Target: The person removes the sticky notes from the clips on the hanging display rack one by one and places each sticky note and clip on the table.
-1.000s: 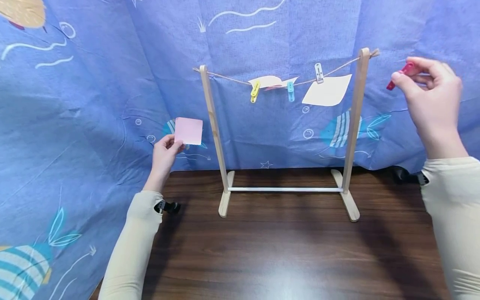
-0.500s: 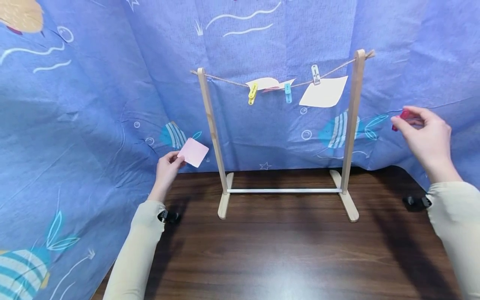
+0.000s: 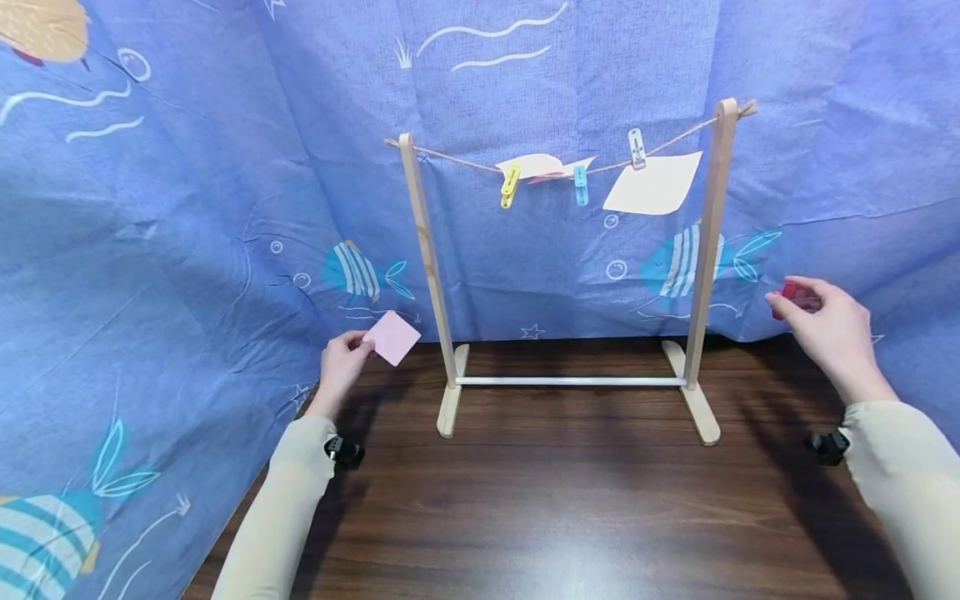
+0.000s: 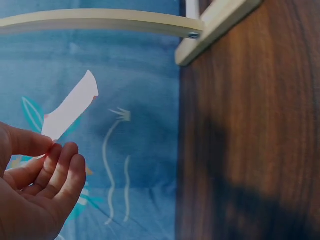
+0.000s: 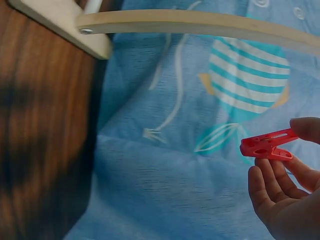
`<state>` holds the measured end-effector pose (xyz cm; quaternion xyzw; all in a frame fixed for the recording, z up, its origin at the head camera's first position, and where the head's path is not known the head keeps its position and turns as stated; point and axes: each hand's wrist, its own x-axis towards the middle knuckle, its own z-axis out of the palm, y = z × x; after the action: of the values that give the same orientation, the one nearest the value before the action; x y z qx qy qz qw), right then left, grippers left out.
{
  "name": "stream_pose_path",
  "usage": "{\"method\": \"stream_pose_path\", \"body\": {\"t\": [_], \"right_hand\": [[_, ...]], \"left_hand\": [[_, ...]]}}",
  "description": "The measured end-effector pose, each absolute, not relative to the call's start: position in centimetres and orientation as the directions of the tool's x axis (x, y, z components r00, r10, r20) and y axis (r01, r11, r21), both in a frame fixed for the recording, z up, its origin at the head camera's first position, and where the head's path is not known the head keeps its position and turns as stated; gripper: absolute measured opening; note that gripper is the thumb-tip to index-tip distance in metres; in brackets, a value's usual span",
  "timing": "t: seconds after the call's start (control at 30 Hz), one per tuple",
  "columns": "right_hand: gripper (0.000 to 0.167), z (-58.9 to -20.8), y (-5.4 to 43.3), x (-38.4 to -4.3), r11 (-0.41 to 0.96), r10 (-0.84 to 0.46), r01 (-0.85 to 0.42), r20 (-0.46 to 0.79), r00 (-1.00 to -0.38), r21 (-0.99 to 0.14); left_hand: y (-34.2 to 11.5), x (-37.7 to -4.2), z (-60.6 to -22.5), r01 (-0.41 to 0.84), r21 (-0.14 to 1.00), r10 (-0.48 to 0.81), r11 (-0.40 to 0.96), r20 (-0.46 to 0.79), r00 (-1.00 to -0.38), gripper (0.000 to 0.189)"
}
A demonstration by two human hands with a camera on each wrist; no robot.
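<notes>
My left hand (image 3: 341, 372) pinches a square pink paper (image 3: 393, 338) by one corner, left of the wooden stand (image 3: 430, 258). In the left wrist view the paper (image 4: 71, 107) shows bent and nearly edge-on between thumb and fingertips. To the right of the stand, my right hand (image 3: 834, 337) pinches a red clothespin (image 5: 267, 145) between thumb and fingers. A twine line (image 3: 457, 157) sags between the posts. On it hang a white paper (image 3: 655, 185) under a white clothespin (image 3: 637, 148), and curled papers (image 3: 534, 165) near a yellow clothespin (image 3: 510, 186) and a blue clothespin (image 3: 581, 185).
The stand's feet (image 3: 700, 415) rest on a dark wooden table (image 3: 570, 500), joined by a white rod (image 3: 570, 381). Behind and at the left hangs a blue curtain (image 3: 187, 208) printed with fish.
Both hands have come down, the right one much farther and a little to the left with the red clothespin. The left hand has shifted slightly right, and its pink paper has turned onto a corner.
</notes>
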<state>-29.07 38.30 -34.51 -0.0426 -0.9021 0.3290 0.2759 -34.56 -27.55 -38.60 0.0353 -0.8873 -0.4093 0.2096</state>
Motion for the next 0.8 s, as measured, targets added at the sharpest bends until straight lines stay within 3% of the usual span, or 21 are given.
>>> {"method": "stream_pose_path", "body": {"t": [0.8], "right_hand": [[0.055, -42.3, 39.1, -29.8, 0.805, 0.159, -0.074, 0.335, -0.929, -0.588]], "left_hand": [[-27.3, -35.1, -43.4, 0.019, 0.725, -0.206, 0.688, 0.221, -0.953, 0.029]]}}
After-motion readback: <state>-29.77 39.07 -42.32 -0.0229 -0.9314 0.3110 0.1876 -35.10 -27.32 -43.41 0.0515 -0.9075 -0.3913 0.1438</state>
